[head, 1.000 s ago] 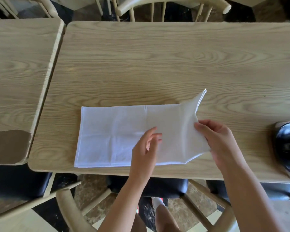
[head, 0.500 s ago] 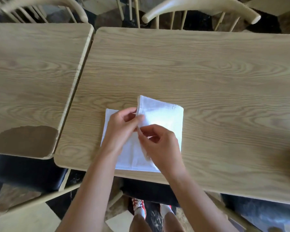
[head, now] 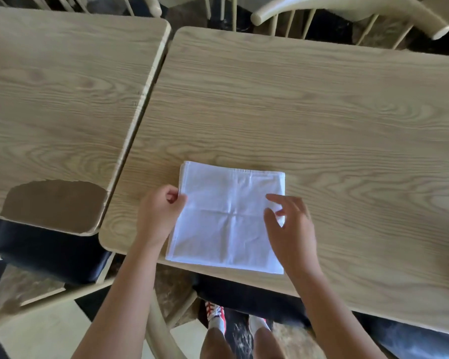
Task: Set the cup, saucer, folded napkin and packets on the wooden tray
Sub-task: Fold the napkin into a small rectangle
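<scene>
A white cloth napkin (head: 226, 216), folded into a square, lies flat on the wooden table (head: 322, 120) near its front edge. My left hand (head: 158, 213) pinches the napkin's left edge between thumb and curled fingers. My right hand (head: 290, 226) hovers over the napkin's right side with fingers loosely spread, the fingertips at or just above the cloth. No cup, saucer, packets or tray show in this view.
A second wooden table (head: 62, 86) with a worn brown patch (head: 55, 203) at its corner stands to the left, a narrow gap between them. Pale wooden chairs (head: 347, 14) stand behind the tables and one below me. My feet show under the table.
The long napkin was folded from right to left into a square. Both hands moved apart from its middle to its left and right sides. The view shifted left.
</scene>
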Demonstrator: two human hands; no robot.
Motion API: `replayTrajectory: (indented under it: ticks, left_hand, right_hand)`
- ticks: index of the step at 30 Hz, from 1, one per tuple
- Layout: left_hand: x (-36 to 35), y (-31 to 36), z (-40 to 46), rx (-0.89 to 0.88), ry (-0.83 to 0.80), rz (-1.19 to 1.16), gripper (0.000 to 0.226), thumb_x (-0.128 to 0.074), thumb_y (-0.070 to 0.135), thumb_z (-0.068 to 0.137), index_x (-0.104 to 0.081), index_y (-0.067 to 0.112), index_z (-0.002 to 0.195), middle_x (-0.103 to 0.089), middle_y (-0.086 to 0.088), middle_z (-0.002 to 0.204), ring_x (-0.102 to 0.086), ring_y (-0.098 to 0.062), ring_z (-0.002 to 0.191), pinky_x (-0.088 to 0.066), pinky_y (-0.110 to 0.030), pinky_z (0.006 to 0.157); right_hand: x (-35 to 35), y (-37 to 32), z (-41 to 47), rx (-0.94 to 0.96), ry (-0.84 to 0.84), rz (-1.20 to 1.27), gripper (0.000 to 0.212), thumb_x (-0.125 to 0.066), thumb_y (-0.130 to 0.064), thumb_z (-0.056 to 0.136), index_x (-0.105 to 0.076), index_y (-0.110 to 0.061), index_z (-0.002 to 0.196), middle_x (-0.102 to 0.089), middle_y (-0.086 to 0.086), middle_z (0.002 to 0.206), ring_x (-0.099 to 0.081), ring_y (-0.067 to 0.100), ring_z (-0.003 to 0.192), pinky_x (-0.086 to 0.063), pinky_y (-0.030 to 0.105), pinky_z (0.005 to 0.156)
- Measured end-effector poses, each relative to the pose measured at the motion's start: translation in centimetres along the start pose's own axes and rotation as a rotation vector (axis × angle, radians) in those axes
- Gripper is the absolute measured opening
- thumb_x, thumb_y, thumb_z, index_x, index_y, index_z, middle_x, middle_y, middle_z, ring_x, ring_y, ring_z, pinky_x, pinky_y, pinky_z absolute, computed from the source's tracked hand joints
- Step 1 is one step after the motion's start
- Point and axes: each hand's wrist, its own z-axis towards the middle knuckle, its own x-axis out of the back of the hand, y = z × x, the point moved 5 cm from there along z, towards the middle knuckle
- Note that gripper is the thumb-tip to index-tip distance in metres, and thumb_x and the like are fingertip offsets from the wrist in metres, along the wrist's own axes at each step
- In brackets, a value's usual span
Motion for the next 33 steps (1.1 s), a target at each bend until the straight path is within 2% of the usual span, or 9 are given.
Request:
replayTrajectory:
  ticks: [3,5,7,11,19,24,29,31,33]
  left_hand:
    - [0.0,-0.1,0.1,-0.036,0.063,0.012,0.009,-0.061,0.021,0.082,-0.065,0.014,0.077,-0.062,0.008,0.068,-0.058,-0.012,0.066,-0.043,-0.028,0.057]
    - [0.0,-0.4,0.1,-0.034,0.092,0.021,0.01,-0.061,0.02,0.081,-0.064,0.013,0.075,-0.062,0.005,0.067,-0.059,-0.016,0.066,-0.046,-0.033,0.059]
    - [0.0,-0.5,0.0,-0.027,0.126,0.025,0.01,-0.062,0.02,0.081,-0.065,0.013,0.075,-0.064,0.003,0.068,-0.059,-0.016,0.066,-0.047,-0.035,0.06]
    - [0.4,-0.9,-0.2,0.044,0.15,0.0,0.007,-0.063,0.021,0.079,-0.066,0.016,0.075,-0.063,0.007,0.07,-0.059,-0.014,0.069,-0.043,-0.026,0.058]
    - [-2.4,1.8,-2.8,0.003,0.018,-0.023,0.007,-0.062,0.02,0.079,-0.063,0.02,0.071,-0.064,0.01,0.068,-0.06,-0.01,0.069,-0.046,-0.032,0.062]
    - [-5.7,5.1,-4.6,-0.084,-0.028,-0.058,0.008,-0.061,0.017,0.078,-0.063,0.018,0.07,-0.064,0.01,0.065,-0.059,-0.006,0.066,-0.042,-0.024,0.057]
    - [-8.2,6.9,-5.3,-0.178,-0.04,-0.007,0.008,-0.062,0.018,0.079,-0.06,0.02,0.072,-0.061,0.01,0.063,-0.057,-0.007,0.061,-0.043,-0.026,0.052]
    - [-8.9,7.3,-5.5,-0.229,-0.036,0.079,0.009,-0.062,0.018,0.079,-0.057,0.02,0.072,-0.059,0.01,0.062,-0.055,-0.008,0.059,-0.038,-0.024,0.049]
    - [-8.9,7.7,-5.7,-0.29,0.006,0.165,0.007,-0.064,0.017,0.078,-0.057,0.018,0.078,-0.06,0.007,0.069,-0.057,-0.015,0.064,-0.041,-0.028,0.053]
  right_hand:
    - [1.3,2.6,0.8,-0.052,0.027,-0.153,0.034,-0.055,-0.019,0.087,-0.056,-0.015,0.12,-0.055,0.003,0.112,-0.052,0.025,0.104,-0.036,0.027,0.084]
    - [1.1,3.3,1.2,-0.108,-0.022,-0.104,0.022,-0.051,-0.016,0.088,-0.059,-0.009,0.107,-0.056,-0.006,0.087,-0.052,0.027,0.097,-0.032,0.028,0.074]
    - [0.4,3.4,1.6,-0.133,-0.058,-0.052,0.015,-0.049,-0.017,0.088,-0.057,-0.004,0.092,-0.055,-0.001,0.073,-0.05,0.026,0.086,-0.029,0.029,0.066]
    - [-0.7,3.1,2.5,-0.169,-0.079,0.045,0.028,-0.05,-0.022,0.086,-0.036,-0.013,0.064,-0.035,-0.003,0.056,-0.033,0.019,0.064,-0.025,0.03,0.054]
    - [2.2,5.6,2.9,-0.361,-0.021,0.274,0.026,-0.042,-0.023,0.091,-0.044,-0.013,0.067,-0.034,0.007,0.065,-0.029,0.017,0.061,-0.023,0.031,0.057]
    - [5.7,8.9,2.4,-0.401,0.069,0.3,0.03,-0.047,-0.02,0.09,-0.038,-0.013,0.062,-0.026,0.002,0.057,-0.022,0.016,0.056,-0.015,0.031,0.052]
    - [9.4,11.8,2.3,-0.403,0.233,0.13,0.039,-0.046,-0.025,0.091,-0.038,-0.011,0.056,-0.029,0.005,0.055,-0.027,0.021,0.057,-0.021,0.031,0.054]
    - [10.2,12.3,2.4,-0.415,0.266,-0.013,0.044,-0.047,-0.029,0.091,-0.033,-0.015,0.051,-0.031,0.001,0.049,-0.032,0.024,0.056,-0.027,0.034,0.062]
    - [10.4,12.2,2.3,-0.399,0.313,-0.116,0.033,-0.051,-0.029,0.089,-0.045,-0.017,0.058,-0.043,-0.001,0.055,-0.045,0.028,0.067,-0.032,0.038,0.074]
